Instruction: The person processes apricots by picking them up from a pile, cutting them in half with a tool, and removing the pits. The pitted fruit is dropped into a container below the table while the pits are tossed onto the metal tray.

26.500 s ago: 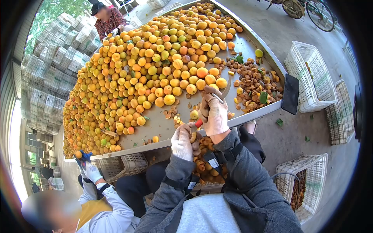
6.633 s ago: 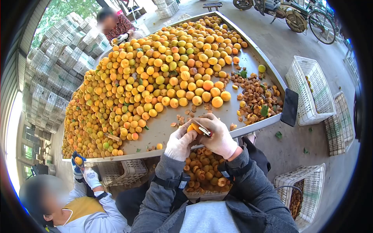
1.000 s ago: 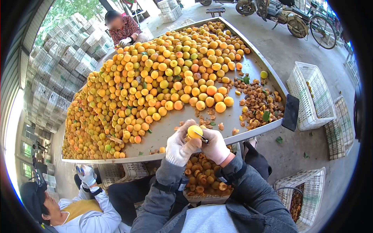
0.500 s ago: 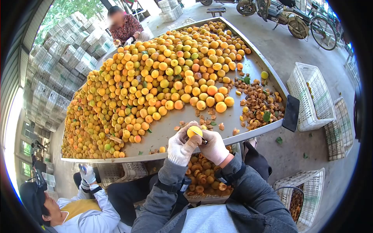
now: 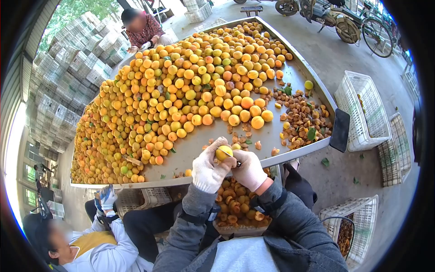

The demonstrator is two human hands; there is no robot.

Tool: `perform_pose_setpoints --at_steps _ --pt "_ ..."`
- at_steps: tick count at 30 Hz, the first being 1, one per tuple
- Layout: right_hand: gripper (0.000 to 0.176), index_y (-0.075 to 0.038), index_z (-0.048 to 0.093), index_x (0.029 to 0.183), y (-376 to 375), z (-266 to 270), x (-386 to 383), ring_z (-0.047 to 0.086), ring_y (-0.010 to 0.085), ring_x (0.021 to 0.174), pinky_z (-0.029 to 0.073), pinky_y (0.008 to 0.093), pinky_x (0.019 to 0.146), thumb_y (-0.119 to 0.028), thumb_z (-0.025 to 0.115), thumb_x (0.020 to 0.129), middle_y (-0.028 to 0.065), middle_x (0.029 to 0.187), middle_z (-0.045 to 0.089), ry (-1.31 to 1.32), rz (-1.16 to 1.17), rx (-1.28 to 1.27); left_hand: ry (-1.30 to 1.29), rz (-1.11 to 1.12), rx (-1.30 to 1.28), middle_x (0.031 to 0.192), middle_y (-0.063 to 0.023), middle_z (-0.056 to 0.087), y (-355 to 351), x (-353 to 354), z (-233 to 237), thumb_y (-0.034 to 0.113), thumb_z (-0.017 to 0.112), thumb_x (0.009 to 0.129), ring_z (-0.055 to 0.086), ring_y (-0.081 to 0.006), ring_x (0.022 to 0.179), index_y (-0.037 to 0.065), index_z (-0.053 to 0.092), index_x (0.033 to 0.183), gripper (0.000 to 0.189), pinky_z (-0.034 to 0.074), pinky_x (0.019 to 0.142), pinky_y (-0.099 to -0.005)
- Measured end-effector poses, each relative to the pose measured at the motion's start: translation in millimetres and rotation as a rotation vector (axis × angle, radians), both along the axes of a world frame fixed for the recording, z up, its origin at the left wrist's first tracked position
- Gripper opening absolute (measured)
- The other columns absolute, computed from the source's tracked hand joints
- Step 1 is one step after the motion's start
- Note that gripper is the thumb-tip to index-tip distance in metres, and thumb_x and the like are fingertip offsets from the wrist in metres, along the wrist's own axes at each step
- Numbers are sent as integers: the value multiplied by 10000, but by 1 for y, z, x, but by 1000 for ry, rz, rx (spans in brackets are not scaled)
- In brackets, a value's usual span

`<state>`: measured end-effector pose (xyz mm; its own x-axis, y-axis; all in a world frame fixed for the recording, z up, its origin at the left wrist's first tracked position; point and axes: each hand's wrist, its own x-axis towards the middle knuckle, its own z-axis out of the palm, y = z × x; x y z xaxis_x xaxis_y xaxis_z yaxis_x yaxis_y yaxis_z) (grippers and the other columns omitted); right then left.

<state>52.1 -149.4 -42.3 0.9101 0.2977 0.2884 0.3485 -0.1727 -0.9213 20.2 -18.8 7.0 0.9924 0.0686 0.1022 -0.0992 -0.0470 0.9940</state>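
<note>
My left hand (image 5: pixel 210 167), in a white glove, grips a yellow-orange apricot (image 5: pixel 224 153) between thumb and fingers. Against the fruit's right side is a small knife (image 5: pixel 237 162), held in my gloved right hand (image 5: pixel 248 171). Both hands are over the near edge of a metal table (image 5: pixel 199 145) heaped with whole apricots (image 5: pixel 149 99). Pits and scraps (image 5: pixel 304 120) lie in a pile on the table's right part. Below my hands a crate holds halved apricots (image 5: pixel 235 204).
A phone (image 5: pixel 340 130) sits at the table's right corner. White crates (image 5: pixel 362 111) stand on the floor at right, another (image 5: pixel 358 222) below. One person (image 5: pixel 104 249) sits at lower left; another (image 5: pixel 144 31) is across the table. Motorbikes (image 5: pixel 333 20) stand behind.
My left hand and the apricot have shifted slightly left. The left co-worker's hands have moved up and come together. The person across the table has leaned slightly lower.
</note>
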Motion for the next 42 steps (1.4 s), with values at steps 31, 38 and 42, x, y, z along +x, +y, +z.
perform_pose_setpoints --at_steps 31,38,42 --pt "175 -120 686 997 1 5 -2 650 363 793 515 403 679 -146 629 835 169 806 665 106 -16 -100 -189 55 470 1196 -179 587 -6 2 2 -4 709 810 594 -205 1069 -40 269 1447 775 509 874 -313" --pt "164 -102 682 976 -2 2 -2 651 357 802 515 387 678 -112 634 819 166 855 673 108 -19 11 -70 -25 -309 1203 -178 591 -7 2 -8 69 722 838 585 -205 1094 -30 335 1421 707 499 902 -309" --pt "132 -83 676 943 -6 8 -1 644 368 780 512 398 672 -109 625 824 179 830 664 25 -12 -76 90 12 -184 1156 -165 635 -10 2 4 145 787 795 610 -205 1063 -30 521 1284 584 502 893 -312"
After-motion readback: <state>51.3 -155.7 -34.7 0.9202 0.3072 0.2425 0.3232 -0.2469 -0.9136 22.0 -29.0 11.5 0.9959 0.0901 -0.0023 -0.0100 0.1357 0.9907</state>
